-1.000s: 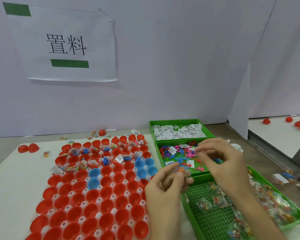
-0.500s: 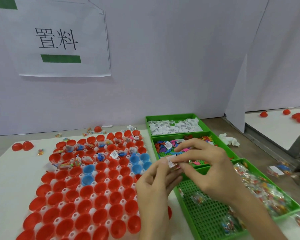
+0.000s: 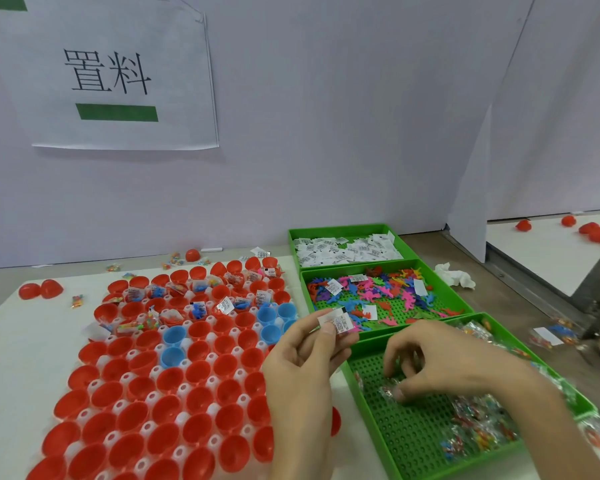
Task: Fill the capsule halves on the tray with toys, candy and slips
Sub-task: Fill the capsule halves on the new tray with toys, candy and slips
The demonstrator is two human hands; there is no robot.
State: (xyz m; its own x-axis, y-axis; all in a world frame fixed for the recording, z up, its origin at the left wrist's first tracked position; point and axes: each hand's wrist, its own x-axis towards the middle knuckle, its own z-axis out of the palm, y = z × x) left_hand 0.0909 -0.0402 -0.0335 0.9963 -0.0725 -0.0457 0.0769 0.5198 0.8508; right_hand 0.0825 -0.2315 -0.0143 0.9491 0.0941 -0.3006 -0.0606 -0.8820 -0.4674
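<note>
Three green bins sit in a row right of the tray (image 3: 94, 341). The far bin (image 3: 293, 242) holds white slips, the middle bin (image 3: 305, 289) holds coloured plastic toys, and the near bin (image 3: 368, 407) holds clear candy packets. The tray's capsule halves are mostly red; two blue ones (image 3: 173, 346) sit together mid-tray and at least three more lie near its right edge. Only the far rows hold toys, candy and slips.

A paper sign (image 3: 108, 74) on the wall reads 置料 above a green bar.

The left hand (image 3: 302, 368) is raised by the tray's right edge, thumb and fingers pinching printed slips (image 3: 340, 322); their text is too small to read. The right hand (image 3: 440, 365) reaches palm-down into the near bin with fingers curled and the thumb tip touching a candy packet (image 3: 387, 391); whether it grips the packet cannot be told.
</note>
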